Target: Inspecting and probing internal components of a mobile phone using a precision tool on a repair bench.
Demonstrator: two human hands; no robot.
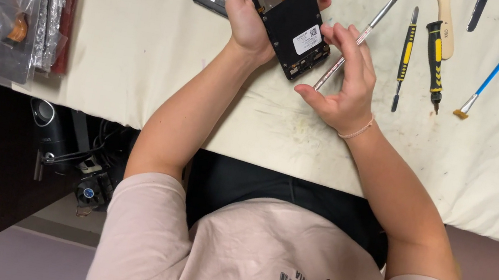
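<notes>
Gripping an opened black phone body [291, 19] at top centre of the frame, left hand [250, 15] steadies it while right hand [343, 85] pinches a thin brush [359, 39] against its lower edge; screwdrivers [420, 54] lie right on the cream table [142, 54].

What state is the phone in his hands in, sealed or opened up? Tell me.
Opened up. The phone in the left hand shows bare internal parts and a metal shield, no cover. The right hand holds a thin tool against it.

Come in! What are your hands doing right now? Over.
Left hand grips opened phone. Right hand holds thin brush against its edge. Spare tools lie beside.
</notes>
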